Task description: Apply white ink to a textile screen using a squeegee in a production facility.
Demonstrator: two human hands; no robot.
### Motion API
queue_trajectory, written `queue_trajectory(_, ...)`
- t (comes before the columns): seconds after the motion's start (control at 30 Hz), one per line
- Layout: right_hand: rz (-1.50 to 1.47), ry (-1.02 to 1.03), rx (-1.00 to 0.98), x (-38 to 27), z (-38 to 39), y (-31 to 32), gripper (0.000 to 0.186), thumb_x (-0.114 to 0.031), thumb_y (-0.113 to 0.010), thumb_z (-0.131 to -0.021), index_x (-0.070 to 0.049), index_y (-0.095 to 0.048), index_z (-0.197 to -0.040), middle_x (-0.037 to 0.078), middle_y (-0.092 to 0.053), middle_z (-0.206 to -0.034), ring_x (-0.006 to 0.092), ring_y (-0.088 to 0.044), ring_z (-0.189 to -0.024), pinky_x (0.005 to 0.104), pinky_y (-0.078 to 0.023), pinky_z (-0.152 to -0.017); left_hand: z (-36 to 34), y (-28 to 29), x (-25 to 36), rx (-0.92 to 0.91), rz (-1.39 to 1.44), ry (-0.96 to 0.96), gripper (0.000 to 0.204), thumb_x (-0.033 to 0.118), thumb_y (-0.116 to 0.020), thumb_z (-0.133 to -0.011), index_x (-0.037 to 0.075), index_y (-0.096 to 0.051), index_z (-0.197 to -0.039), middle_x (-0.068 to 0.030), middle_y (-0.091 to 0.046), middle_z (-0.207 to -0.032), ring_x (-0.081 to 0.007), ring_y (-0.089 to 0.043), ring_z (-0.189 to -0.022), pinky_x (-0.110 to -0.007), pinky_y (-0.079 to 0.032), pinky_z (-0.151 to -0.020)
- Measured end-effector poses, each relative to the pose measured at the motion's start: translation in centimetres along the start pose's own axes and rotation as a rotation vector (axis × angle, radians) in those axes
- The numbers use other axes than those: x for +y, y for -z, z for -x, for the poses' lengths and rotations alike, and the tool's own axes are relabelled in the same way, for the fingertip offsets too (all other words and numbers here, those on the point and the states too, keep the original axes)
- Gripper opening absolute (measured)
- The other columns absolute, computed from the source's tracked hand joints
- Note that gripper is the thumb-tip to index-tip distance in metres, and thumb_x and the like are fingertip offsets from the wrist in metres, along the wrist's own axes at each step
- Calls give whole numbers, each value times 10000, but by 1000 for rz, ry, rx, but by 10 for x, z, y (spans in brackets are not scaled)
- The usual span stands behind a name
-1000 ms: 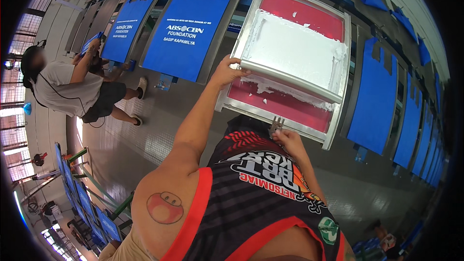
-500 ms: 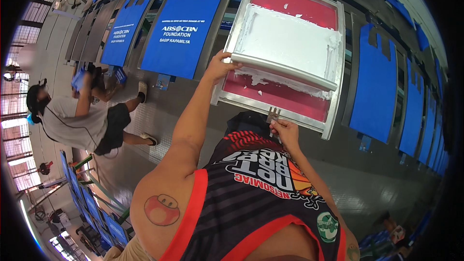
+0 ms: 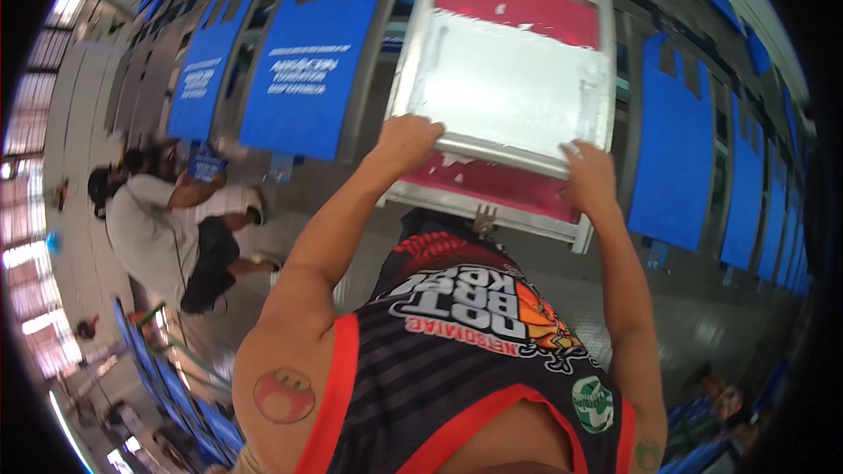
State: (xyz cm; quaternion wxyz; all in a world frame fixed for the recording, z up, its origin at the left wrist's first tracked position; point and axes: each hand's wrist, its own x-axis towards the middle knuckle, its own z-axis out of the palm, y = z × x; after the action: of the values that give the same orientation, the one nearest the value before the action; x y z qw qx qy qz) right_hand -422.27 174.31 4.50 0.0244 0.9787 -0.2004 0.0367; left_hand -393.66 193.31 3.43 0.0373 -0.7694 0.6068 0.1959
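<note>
A silkscreen frame (image 3: 606,57) with pale metal rails and a red mesh lies in front of me. White ink (image 3: 509,79) covers most of the mesh, with bare red strips at the far and near ends. Across the near part of the mesh lies a squeegee (image 3: 502,154) with a long metal bar. My left hand (image 3: 408,142) is closed around its left end, and my right hand (image 3: 590,177) is closed on its right end. The squeegee's blade edge is hidden. Below the frame's near rail, a metal forked bracket (image 3: 484,221) sticks out by my waist.
Blue flat bags lie on dark boards in a row, one bag (image 3: 309,70) with white print to the left, a plain bag (image 3: 674,145) to the right. A person (image 3: 154,224) in a light shirt stands to the left, holding a blue bag.
My right hand has left the forked bracket and taken hold of the squeegee's right end. My left hand has kept the left end. The person at left has turned and shifted slightly.
</note>
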Motion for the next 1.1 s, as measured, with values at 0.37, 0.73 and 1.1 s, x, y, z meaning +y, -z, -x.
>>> queue_trajectory(0.37,-29,-246,-76,81,-136,-83,298,-97,-623,-732,-127,-626,-1028,102,-639,-929,289,-628,-897,425,-507,-730,-162,-1,-63,563,29,-101,207,30,-535,-747,111,-641,-905,-111,-662,-811,-305,-640,-762,-440,-501,-658)
queue_trajectory(0.73,-264,-275,-420,-6,-32,12,304,-26,-603,-667,-89,-649,-961,88,-657,-971,291,-616,-912,400,-503,-765,-4,3,-17,24,204,-42,217,35,-606,-674,83,-608,-886,-139,-640,-786,-351,-630,-796,-480,-500,-673)
queue_trajectory(1.1,58,-307,-218,70,-123,-65,252,-224,-692,-712,-141,-677,-949,124,-682,-808,307,-670,-729,426,-529,-663,-143,-27,-69,599,19,-65,98,106,-566,-747,112,-630,-673,-103,-629,-652,-273,-625,-594,-414,-437,-619)
